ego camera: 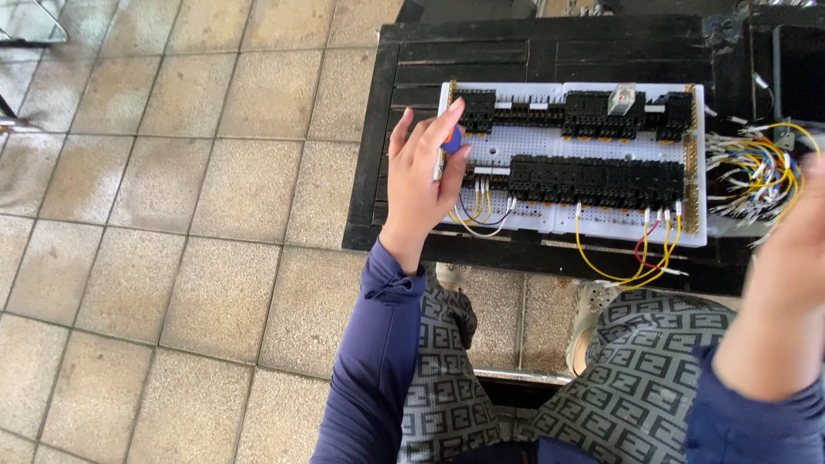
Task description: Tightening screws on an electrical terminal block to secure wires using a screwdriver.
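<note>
**Screwdriver at the wiring board, left edge**

Screwdriver (452,141), blue-and-orange handle, pinched in left hand (423,176), fingers curled around it, probably to turn it at the white terminal board (550,142) on the black slatted table (481,60). Right hand (795,258) blurred; grip cannot be told. It sits beside a loose wire bundle (756,167), kept within reach.

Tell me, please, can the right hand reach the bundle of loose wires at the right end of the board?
Probably yes. The right hand is beside the bundle of loose wires, and nothing lies between them. It is blurred, so I cannot tell whether it already touches them.
</note>
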